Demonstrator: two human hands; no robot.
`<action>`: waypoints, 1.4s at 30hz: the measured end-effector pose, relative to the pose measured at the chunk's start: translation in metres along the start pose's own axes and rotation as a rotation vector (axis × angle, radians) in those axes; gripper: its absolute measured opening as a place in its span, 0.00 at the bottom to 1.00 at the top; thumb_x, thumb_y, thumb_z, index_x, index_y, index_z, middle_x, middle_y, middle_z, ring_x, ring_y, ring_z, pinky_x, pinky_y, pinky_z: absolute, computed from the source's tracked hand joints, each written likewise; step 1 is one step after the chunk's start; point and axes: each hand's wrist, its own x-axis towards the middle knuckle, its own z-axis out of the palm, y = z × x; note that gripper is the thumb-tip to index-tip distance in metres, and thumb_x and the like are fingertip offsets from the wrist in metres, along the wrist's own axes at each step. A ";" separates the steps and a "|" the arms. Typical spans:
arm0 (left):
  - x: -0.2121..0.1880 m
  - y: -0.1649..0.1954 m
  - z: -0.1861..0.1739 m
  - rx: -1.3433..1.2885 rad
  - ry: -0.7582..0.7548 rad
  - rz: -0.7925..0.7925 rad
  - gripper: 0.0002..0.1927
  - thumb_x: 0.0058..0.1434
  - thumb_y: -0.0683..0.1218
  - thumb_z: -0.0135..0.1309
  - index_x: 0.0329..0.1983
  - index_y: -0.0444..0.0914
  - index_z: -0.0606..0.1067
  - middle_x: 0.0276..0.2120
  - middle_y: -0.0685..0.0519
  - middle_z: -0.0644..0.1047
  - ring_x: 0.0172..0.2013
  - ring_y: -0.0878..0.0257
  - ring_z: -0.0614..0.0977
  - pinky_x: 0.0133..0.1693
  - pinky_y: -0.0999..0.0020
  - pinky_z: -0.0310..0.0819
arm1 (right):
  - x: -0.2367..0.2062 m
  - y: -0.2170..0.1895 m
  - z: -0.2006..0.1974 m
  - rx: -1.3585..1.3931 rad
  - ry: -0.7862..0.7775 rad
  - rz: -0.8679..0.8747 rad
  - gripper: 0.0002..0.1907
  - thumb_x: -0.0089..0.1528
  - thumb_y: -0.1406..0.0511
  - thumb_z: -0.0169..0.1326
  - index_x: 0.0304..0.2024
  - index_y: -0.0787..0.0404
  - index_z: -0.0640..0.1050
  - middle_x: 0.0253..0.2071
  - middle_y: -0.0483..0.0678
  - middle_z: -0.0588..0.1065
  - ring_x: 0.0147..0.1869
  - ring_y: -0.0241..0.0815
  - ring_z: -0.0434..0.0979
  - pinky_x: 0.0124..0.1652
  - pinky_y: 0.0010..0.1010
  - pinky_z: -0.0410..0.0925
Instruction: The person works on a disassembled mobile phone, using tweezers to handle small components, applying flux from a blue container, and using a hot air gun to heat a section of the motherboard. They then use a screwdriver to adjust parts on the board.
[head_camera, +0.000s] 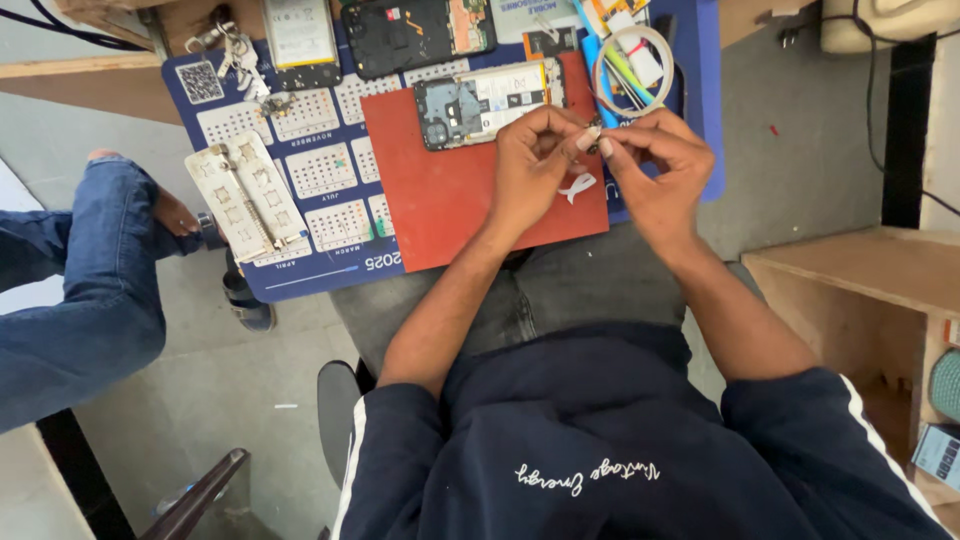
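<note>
My left hand (535, 165) and my right hand (660, 165) meet over the right edge of a red mat (440, 210). Together their fingertips pinch a tiny dark part (593, 140), too small to identify. A small white strip (578, 186) lies on the mat just below my left hand. An opened phone (485, 100) with its circuit boards showing lies on the mat's far edge, just beyond my left hand.
A blue calendar sheet (320, 170) lies under the mat, carrying a white perforated tool (245, 200), keys (235, 50), another opened phone (415, 35), a battery (300, 40) and a ring of tape (632, 65). Another person's jeans leg (90, 290) is left. A wooden shelf (870, 290) stands right.
</note>
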 end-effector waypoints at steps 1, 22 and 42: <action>-0.001 -0.001 0.000 -0.006 -0.009 -0.001 0.06 0.68 0.39 0.59 0.37 0.31 0.75 0.39 0.52 0.79 0.37 0.71 0.82 0.35 0.75 0.83 | -0.001 0.002 0.001 0.050 -0.007 0.006 0.06 0.67 0.77 0.64 0.46 0.71 0.84 0.39 0.46 0.74 0.40 0.31 0.71 0.38 0.22 0.64; -0.004 -0.002 0.005 0.097 0.042 0.040 0.05 0.66 0.38 0.62 0.42 0.31 0.78 0.33 0.51 0.82 0.31 0.69 0.82 0.30 0.75 0.80 | 0.006 0.007 0.008 0.341 -0.021 0.079 0.06 0.65 0.76 0.60 0.45 0.70 0.79 0.40 0.44 0.73 0.40 0.29 0.71 0.40 0.20 0.67; -0.007 -0.004 0.003 0.203 0.069 0.004 0.03 0.69 0.37 0.54 0.39 0.32 0.77 0.28 0.55 0.81 0.28 0.73 0.80 0.29 0.77 0.77 | 0.002 -0.005 0.003 0.011 -0.075 -0.015 0.07 0.65 0.77 0.64 0.46 0.70 0.82 0.44 0.51 0.79 0.46 0.36 0.80 0.42 0.24 0.76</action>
